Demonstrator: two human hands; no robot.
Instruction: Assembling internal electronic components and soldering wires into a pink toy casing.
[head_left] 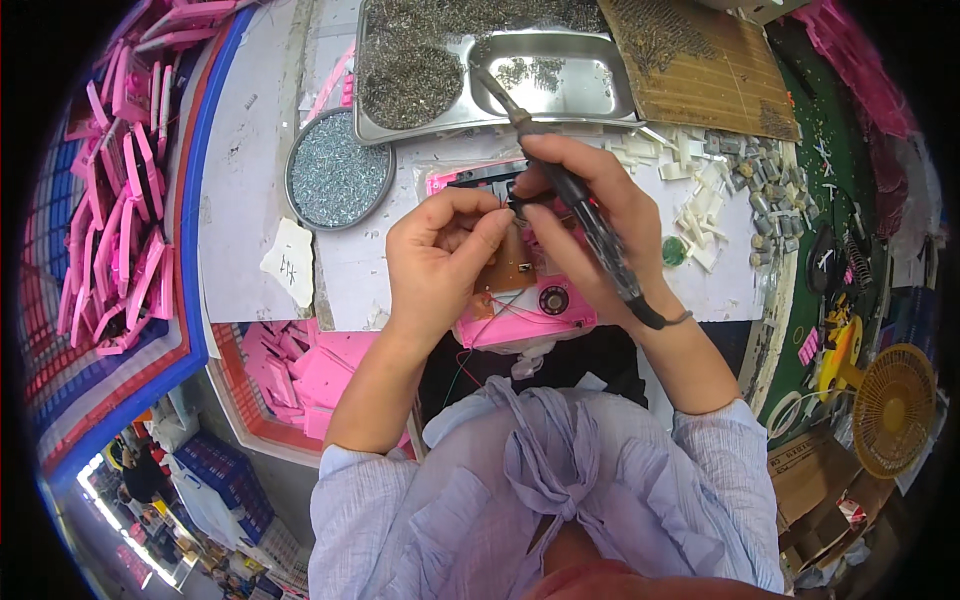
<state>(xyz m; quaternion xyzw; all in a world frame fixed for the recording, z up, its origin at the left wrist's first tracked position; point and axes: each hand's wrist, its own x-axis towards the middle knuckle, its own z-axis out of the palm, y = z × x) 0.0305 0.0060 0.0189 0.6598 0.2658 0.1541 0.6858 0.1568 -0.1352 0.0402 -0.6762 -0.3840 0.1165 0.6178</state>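
Between my hands lies a pink plastic housing (520, 331), with a brown circuit board (507, 262), a round black speaker (552, 300) and thin wires. My left hand (437, 245) is closed in a pinch at the board's far edge, thumb against forefinger. My right hand (640, 225) is wrapped round a black electric screwdriver (572, 190), its metal shaft pointing far and left, over the steel tray. The right fingertips also meet a small black part (517, 203) next to the left fingertips; its kind is hidden. Whether the left fingers grip that part is unclear.
A steel tray (592, 88) of screws and a cardboard sheet (745, 92) lie at the back. Left of the housing sits a round screw dish (340, 170). White plastic parts (705, 212) and grey blocks (768, 190) cover the right. Pink parts (130, 200) fill the far left.
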